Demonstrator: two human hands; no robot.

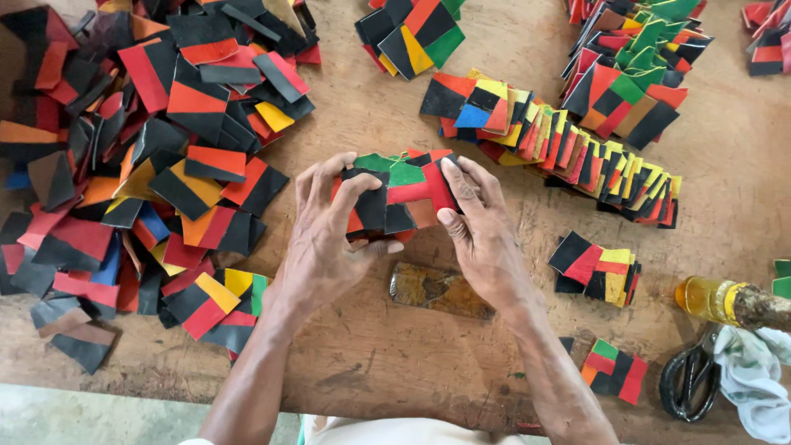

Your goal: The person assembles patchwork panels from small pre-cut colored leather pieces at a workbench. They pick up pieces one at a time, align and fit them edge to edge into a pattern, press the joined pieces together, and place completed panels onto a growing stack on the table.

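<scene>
My left hand [325,239] and my right hand [482,235] together grip a small stack of coloured leather patches [400,194], red, black and green, held just above the wooden table [371,354]. The left fingers curl over the stack's left side. The right thumb and fingers press on its right edge. A dark wooden block [437,290] lies on the table just below the hands.
A big loose heap of patches [140,165] covers the left side. A fanned row of patches [560,148] lies to the upper right, with smaller stacks [597,268] nearby. Black scissors [690,379], a white cloth [754,379] and a yellow bottle [713,298] sit at the right edge.
</scene>
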